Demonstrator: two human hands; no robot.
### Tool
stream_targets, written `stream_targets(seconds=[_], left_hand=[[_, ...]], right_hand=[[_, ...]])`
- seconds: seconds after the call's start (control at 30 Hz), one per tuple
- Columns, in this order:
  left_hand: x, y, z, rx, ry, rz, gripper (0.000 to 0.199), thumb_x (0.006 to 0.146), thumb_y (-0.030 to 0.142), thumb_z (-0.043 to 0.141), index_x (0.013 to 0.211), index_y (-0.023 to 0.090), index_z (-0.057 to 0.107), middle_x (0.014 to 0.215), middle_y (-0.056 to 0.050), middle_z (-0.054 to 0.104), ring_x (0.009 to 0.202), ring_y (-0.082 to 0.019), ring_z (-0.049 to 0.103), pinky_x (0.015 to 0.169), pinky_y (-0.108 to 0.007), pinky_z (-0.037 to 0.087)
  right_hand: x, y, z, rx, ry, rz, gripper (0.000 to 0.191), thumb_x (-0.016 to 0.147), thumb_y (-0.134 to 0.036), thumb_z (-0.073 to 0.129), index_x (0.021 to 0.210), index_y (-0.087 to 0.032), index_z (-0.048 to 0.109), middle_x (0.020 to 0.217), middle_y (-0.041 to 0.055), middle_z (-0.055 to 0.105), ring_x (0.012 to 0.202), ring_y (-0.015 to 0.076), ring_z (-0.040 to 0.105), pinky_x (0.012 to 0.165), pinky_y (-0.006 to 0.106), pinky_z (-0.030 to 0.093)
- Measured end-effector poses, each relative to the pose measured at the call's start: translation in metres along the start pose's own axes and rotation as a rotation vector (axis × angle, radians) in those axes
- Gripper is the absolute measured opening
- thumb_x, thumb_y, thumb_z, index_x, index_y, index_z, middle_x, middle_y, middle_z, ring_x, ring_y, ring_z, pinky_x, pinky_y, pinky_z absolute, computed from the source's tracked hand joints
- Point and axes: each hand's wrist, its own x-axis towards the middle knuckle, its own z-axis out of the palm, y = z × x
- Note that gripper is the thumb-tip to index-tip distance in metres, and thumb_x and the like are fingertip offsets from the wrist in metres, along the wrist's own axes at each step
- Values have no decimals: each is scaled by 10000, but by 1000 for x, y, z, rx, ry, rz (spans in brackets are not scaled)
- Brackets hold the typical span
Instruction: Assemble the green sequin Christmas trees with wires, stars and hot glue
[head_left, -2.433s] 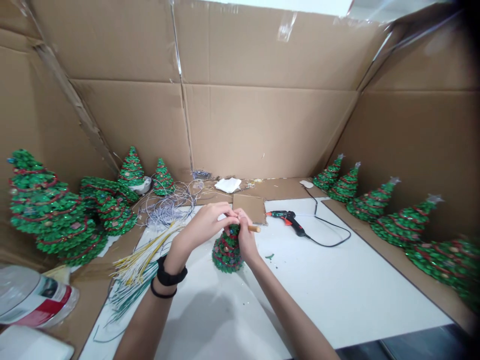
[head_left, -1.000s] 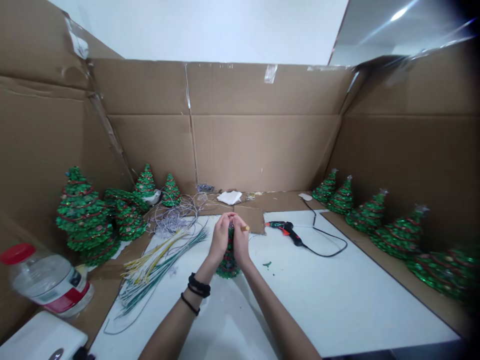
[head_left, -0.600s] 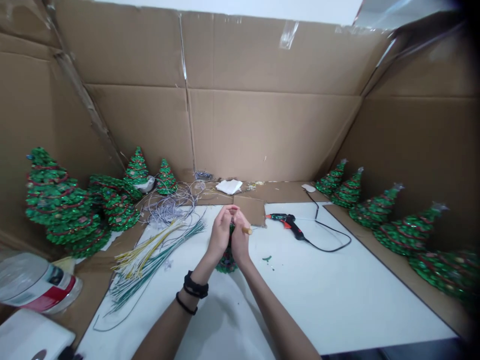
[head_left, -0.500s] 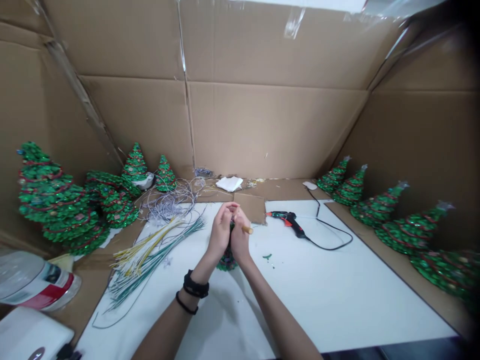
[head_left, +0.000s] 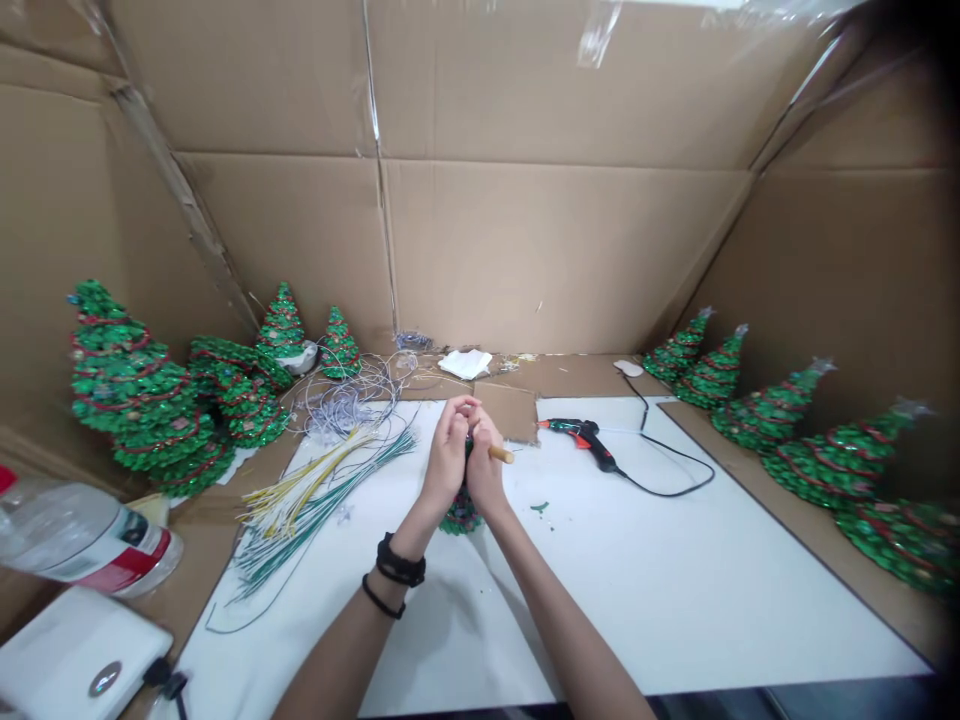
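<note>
glue gun [head_left: 589, 437] right of tree [head_left: 460, 512]

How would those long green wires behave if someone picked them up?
The green wires would probably flex rather than hang limp: most lie fairly straight, though one curves away. They look light, being so thin. I see no tie around them, so some might slip out.

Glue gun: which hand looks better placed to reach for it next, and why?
Probably the right hand: it is nearer the glue gun, while the left hand is beyond the small Christmas tree. The wooden stick may hinder.
</note>
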Motion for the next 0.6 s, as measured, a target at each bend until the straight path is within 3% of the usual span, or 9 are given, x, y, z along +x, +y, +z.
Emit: stream_targets(seconds=[0.23,0.4,0.5,0.6], left_hand=[[2,-3,2,-10,28,40,217,869,256,336,976,187,512,1009,-57,609,948,-162,558,875,-284,430],[-2,1,-4,-44,10,-9,244,880,304,367,962,173,556,1040,-72,628,1023,-176,558,954,-307,390],[-3,7,-16,-72,-72,-114,315,891,388,385,971,170,597,1061,-80,639,1039,-197,566,953,-336,400],[1,25,-32,33,70,-107,353,906,366,334,940,151,611,1032,-94,641,997,-203,579,933,-370,415]], right_hand=[[2,2,2,35,1,9,305,872,-373,298,714,-216,507,723,14,560,740,159,528,754,287,443],[2,-4,0,118,14,78,304,838,-423,360,731,-204,542,766,21,590,784,167,534,788,302,437],[3,-5,-7,174,-100,95,326,838,-446,393,731,-197,573,747,20,607,785,173,544,785,303,433],[10,-4,-16,182,-204,92,381,862,-474,382,691,-190,571,654,4,582,673,157,517,668,273,421]])
